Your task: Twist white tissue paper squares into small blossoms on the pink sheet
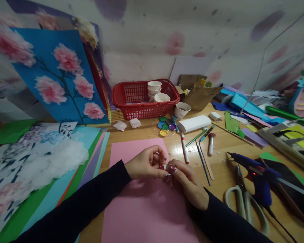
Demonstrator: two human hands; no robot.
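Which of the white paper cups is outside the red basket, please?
The paper cup standing by the right end of the red basket; the other cups are inside it.

Between our forearms [78,204], bare pink paper [142,217] gives us a low lane up to the left hand [145,164] and right hand [188,185]. Farther off, a strip of wooden table [126,134] lets us pass sideways before the red basket [149,110] blocks us. On our right, the marker [184,148] and paintbrush [203,163] lie low, but the glue gun [259,175] and scissors [247,202] obstruct us; on our left, white tissue [58,162] bulges over stacked sheets [91,170]
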